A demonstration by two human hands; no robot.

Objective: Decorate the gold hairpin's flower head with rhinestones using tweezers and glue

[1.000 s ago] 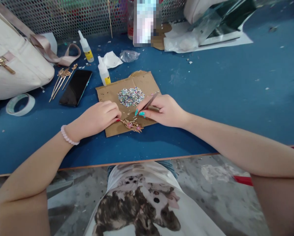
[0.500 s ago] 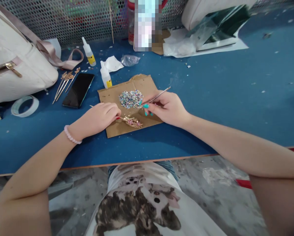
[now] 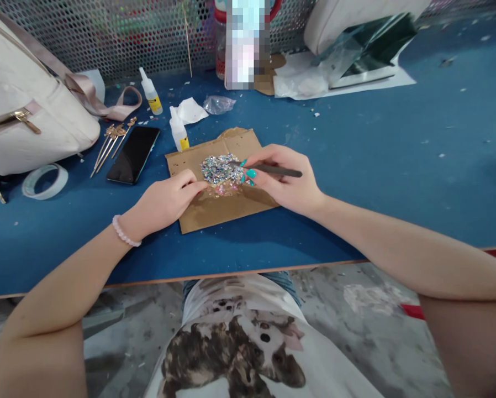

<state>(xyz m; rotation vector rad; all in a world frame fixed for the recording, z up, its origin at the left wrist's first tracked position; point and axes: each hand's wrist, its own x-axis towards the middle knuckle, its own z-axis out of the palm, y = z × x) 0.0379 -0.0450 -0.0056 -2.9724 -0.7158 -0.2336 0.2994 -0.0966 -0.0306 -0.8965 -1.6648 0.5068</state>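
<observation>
The left hand [image 3: 161, 204] has its fingertips drawn together in a narrow pinch, gripping one end of a pink-and-gold hair ornament [image 3: 222, 191], which extends to the right of that grip; its outline is blurred, and whether it touches the cardboard [image 3: 215, 213] below cannot be told. The right hand [image 3: 287, 177], nails painted turquoise, holds dark tweezers [image 3: 276, 170] between closed fingers, the tool pointing leftward from the grip. The tips of the tweezers reach the pile of small gems [image 3: 221, 168], just beyond the ornament as seen from the wearer's side; whether a gem sits between them cannot be told. A beaded bracelet [image 3: 126, 232] circles the left wrist. Beyond the left grip, one glue bottle [image 3: 179, 135] stands at the cardboard's far edge, and a second bottle [image 3: 152, 98] stands farther off. To the left of that grip lie a phone [image 3: 134, 155], several gold hairpins [image 3: 115, 132] and a tape roll [image 3: 45, 194], all on the blue table [image 3: 368, 149].
</observation>
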